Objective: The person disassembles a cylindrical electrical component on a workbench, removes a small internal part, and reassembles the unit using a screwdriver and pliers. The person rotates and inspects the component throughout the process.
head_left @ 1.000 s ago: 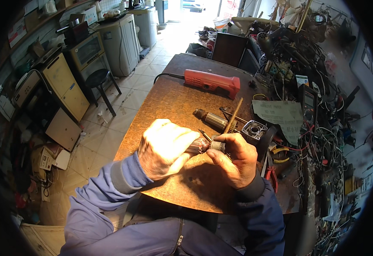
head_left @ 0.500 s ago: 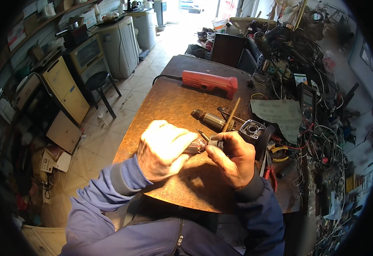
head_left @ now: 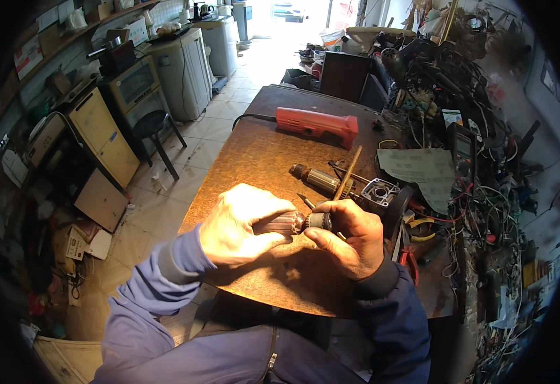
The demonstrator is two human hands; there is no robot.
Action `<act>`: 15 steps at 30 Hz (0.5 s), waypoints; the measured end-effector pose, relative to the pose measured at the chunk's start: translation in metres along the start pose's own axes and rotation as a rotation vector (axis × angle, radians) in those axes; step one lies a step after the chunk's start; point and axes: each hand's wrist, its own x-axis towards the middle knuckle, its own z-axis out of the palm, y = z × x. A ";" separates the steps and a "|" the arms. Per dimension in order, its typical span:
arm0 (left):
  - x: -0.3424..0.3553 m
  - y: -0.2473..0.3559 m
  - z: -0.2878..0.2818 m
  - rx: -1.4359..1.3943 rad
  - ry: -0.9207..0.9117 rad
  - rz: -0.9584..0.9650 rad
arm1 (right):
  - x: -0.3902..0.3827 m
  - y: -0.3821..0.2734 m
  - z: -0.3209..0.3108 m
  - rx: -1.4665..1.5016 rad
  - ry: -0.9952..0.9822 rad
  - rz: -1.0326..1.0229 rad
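Observation:
Above the near part of the brown workbench [head_left: 229, 173] I hold a motor armature [head_left: 277, 223] lying crosswise. My left hand [head_left: 236, 225] is closed around its ridged core. My right hand [head_left: 355, 238] pinches the grey ring-shaped end [head_left: 319, 221] between thumb and fingers. Copper-coloured windings show between the two hands. Just beyond lies a small pointed tool [head_left: 306, 201]. A second armature [head_left: 322, 180] rests farther off, with a thin brown stick [head_left: 350, 169] beside it. To its right sits a metal gear housing [head_left: 380, 191].
A red power tool body [head_left: 315, 121] with a black cord lies at the far side. Red-handled pliers [head_left: 409, 259], a paper sheet [head_left: 417, 169] and a multimeter [head_left: 464, 150] are on the right, by tangled wires [head_left: 485, 237]. A black stool [head_left: 151, 121] stands left.
My left hand has shifted slightly left and down, exposing more of the armature's core. The right hand's fingers have opened a little around the grey end, which shows more fully now.

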 end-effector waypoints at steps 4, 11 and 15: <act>-0.006 0.008 0.018 0.626 0.282 0.210 | -0.001 0.003 0.004 0.152 0.060 0.133; 0.004 0.003 -0.016 -0.514 -0.387 -0.575 | 0.002 -0.006 -0.008 -0.112 -0.102 -0.117; 0.004 -0.004 -0.015 -0.471 -0.355 -0.505 | 0.002 -0.008 -0.005 -0.103 -0.083 -0.072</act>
